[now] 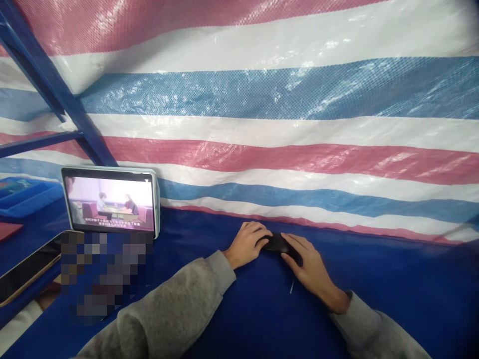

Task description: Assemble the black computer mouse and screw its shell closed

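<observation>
A small black object (pixel 277 243) lies on the blue table surface (pixel 262 309), between my two hands. My left hand (pixel 249 243) grips its left end, with the fingers curled and the thumb at its near side. On its right end rests my right hand (pixel 309 262), thumb near the front edge and fingers over the back, closed around it. Part of the object is hidden under the fingers. A thin pale strip (pixel 292 286) lies on the table just below my right hand.
A tablet (pixel 110 199) showing a video stands at the left. Beside it are a phone (pixel 33 264), a blurred-out patch, a blue tray (pixel 33 199) and a red item (pixel 9 229). Blue metal bars (pixel 56 80) and a striped sheet (pixel 280 94) rise behind.
</observation>
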The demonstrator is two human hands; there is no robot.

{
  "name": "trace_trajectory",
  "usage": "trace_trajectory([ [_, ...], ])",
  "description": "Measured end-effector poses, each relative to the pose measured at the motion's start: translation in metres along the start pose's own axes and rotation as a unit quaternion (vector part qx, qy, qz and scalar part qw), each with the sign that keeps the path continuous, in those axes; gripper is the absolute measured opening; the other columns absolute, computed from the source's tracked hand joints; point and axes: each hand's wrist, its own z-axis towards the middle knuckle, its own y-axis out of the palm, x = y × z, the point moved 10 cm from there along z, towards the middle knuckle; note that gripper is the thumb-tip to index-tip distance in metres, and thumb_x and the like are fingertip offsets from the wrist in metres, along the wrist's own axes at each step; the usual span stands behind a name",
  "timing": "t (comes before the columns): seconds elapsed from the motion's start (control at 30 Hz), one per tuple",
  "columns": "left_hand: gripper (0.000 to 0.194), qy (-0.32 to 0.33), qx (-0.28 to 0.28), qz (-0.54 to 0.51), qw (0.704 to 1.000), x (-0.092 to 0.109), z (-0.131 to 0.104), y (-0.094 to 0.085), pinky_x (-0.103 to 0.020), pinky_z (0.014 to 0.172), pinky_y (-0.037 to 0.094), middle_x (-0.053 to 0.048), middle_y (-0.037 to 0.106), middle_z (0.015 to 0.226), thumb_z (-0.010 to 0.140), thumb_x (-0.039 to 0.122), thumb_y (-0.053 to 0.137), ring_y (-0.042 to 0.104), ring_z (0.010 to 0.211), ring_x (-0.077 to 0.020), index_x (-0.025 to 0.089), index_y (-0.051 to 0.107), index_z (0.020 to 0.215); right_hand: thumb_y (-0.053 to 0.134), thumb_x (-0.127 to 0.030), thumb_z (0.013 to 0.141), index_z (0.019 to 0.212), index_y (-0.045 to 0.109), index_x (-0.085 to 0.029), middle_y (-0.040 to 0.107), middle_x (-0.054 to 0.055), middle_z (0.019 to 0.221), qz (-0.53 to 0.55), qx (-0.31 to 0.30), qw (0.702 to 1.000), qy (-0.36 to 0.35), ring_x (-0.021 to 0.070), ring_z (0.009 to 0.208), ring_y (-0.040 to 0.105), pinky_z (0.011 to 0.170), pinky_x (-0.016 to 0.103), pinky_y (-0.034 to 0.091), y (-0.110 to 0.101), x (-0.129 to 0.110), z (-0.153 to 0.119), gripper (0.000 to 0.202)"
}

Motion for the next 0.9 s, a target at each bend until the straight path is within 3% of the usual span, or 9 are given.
trace_trajectory([
  [0.2,0.018,0.0,-0.018,-0.003,1.0,0.001,0.0,0.003,-0.034,0.097,0.037,-0.003,0.064,0.108,0.095,0.025,0.056,0.058,0.104,-0.0177,0.022,0.063,0.111,0.056,-0.04,0.088,0.128,0.058,-0.023,0.065,0.01,0.123,0.003,-0.005,1.0,0.004,0.0263,0.113,0.059,0.098,0.045,0.048,0.0,0.001,0.001,0.043],
  [0.33,0.047,0.016,-0.051,0.008,0.999,0.006,-0.001,0.008,-0.038,0.1,0.037,-0.005,0.058,0.122,0.081,0.036,0.074,0.054,0.114,-0.0225,0.025,0.057,0.123,0.055,-0.041,0.089,0.13,0.057,-0.025,0.064,0.009,0.124,0.004,-0.013,1.0,0.008,0.0265,0.115,0.058,0.099,0.046,0.047,0.001,0.001,0.001,0.044],
  [0.4,0.05,0.017,-0.058,0.013,0.998,0.007,-0.002,0.009,-0.039,0.1,0.037,-0.006,0.057,0.123,0.08,0.035,0.075,0.053,0.115,-0.0236,0.025,0.056,0.125,0.054,-0.04,0.09,0.131,0.056,-0.025,0.063,0.009,0.125,0.004,-0.015,1.0,0.008,0.0265,0.116,0.058,0.101,0.047,0.046,0.002,0.001,0.0,0.044],
  [0.6,0.031,0.006,-0.031,-0.009,0.999,0.007,0.0,0.001,-0.036,0.099,0.039,-0.005,0.064,0.116,0.094,0.035,0.057,0.058,0.108,-0.0207,0.022,0.056,0.122,0.05,-0.034,0.09,0.139,0.047,-0.023,0.056,0.009,0.136,0.018,-0.024,1.0,-0.003,0.0254,0.123,0.054,0.103,0.044,0.045,0.004,0.0,-0.001,0.05],
  [0.73,0.03,-0.026,-0.018,-0.004,0.999,0.004,0.0,-0.004,-0.036,0.1,0.039,-0.004,0.066,0.118,0.103,0.035,0.04,0.061,0.106,-0.0182,0.023,0.052,0.127,0.046,-0.037,0.093,0.136,0.05,-0.023,0.062,0.008,0.13,0.017,-0.001,0.999,0.044,0.0245,0.117,0.058,0.1,0.044,0.046,-0.001,0.009,-0.001,0.045],
  [0.8,0.035,-0.017,-0.012,0.023,1.0,0.007,0.0,-0.006,-0.037,0.102,0.039,-0.006,0.062,0.126,0.102,0.038,0.04,0.057,0.115,-0.0193,0.024,0.048,0.133,0.047,-0.042,0.093,0.131,0.055,-0.022,0.066,0.008,0.123,0.01,-0.001,0.998,0.061,0.0247,0.111,0.061,0.097,0.044,0.048,-0.001,0.011,0.0,0.043],
  [0.9,0.046,0.056,-0.018,0.079,0.995,0.022,-0.002,-0.001,-0.043,0.11,0.032,-0.011,0.046,0.143,0.097,0.047,0.05,0.041,0.134,-0.0259,0.025,0.048,0.137,0.046,-0.045,0.094,0.123,0.061,-0.023,0.07,0.007,0.113,0.004,-0.012,0.998,0.053,0.0241,0.104,0.064,0.092,0.042,0.05,0.002,0.008,0.001,0.04],
])
